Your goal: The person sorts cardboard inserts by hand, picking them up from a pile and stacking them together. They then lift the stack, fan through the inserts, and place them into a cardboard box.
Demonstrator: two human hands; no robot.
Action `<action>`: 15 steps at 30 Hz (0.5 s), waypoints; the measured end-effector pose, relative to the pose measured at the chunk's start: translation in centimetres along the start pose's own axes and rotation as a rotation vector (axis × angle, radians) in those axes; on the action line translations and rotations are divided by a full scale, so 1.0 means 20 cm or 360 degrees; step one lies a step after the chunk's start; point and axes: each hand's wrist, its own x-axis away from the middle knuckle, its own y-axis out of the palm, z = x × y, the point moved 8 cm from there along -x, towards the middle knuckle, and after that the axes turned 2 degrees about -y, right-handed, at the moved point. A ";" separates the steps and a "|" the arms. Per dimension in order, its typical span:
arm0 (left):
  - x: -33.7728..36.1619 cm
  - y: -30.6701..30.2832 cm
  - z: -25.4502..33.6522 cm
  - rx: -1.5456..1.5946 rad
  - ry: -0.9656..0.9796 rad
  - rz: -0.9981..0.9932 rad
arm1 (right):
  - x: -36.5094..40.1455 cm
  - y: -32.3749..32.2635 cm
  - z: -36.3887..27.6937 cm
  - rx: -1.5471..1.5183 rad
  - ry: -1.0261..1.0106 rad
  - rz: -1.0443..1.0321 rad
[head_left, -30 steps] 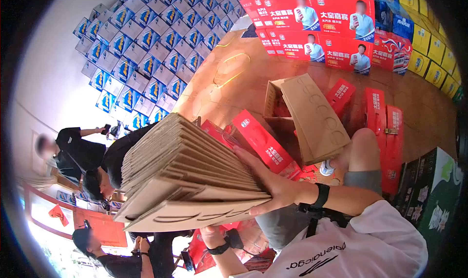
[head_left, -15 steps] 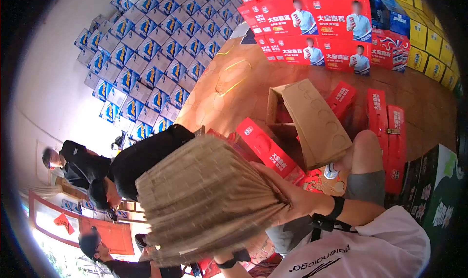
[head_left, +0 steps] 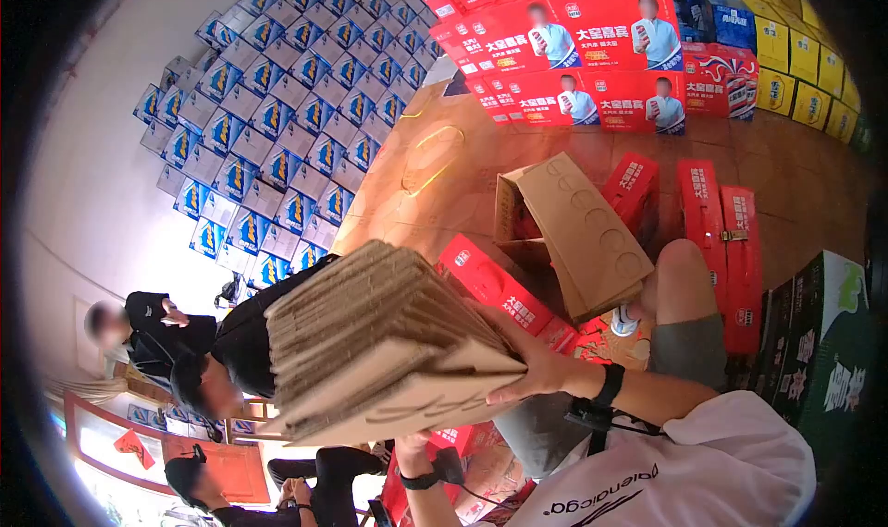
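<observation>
A thick stack of brown cardboard sheets [head_left: 370, 342] is held in front of me, its layered edges facing left. The lowest sheet shows dark curved marks. My right hand [head_left: 539, 361] grips the right end of the stack, with the thumb on the near face and the fingers behind. My left hand [head_left: 413, 447] is under the lower edge, its fingers mostly hidden by the cardboard. Just beyond the stack lies a red carton [head_left: 495, 285]. An open brown box [head_left: 523, 208] stands past it, with cardboard sheets with circle marks [head_left: 592, 240] leaning on it.
Red cartons [head_left: 726, 250] stand on the floor at right, beside a dark green carton [head_left: 814, 342]. Red drink cartons [head_left: 592, 46] and yellow cartons [head_left: 786, 55] are stacked at the back. Blue-and-white cartons [head_left: 277, 111] line the left wall. People in black [head_left: 171, 328] are at left.
The stack has turned in my hands: its sheets looked bent and pinched at my right hand before, and now lie flatter with the lowest face showing. My left hand has come up against its lower edge.
</observation>
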 end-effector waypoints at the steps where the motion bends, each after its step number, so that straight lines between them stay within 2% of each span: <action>1: -0.03 0.03 0.00 -0.0042 0.0006 -0.0034 | -0.01 -0.01 -0.01 -0.0022 0.0010 0.0022; 3: -0.07 0.10 -0.01 -0.0118 0.0024 -0.0095 | -0.04 -0.04 -0.04 -0.0070 0.0028 0.0048; 5: -0.10 0.16 0.00 -0.0202 0.0055 -0.0116 | -0.02 -0.07 -0.08 -0.0071 0.0186 0.0162; 7: -0.13 0.22 0.02 -0.0281 0.0095 -0.0122 | -0.02 -0.11 -0.06 -0.0019 0.0095 0.0169; 10: -0.14 0.32 0.06 -0.0317 0.0157 -0.0080 | 0.07 -0.15 -0.05 -0.0109 0.0249 0.0207; 13: -0.09 0.47 0.22 -0.0209 0.0189 0.0031 | 0.10 -0.11 -0.20 -0.0208 0.0427 0.0302; 15: -0.04 0.61 0.36 0.0013 0.0032 0.0157 | 0.14 -0.08 -0.26 -0.0244 0.0625 0.0364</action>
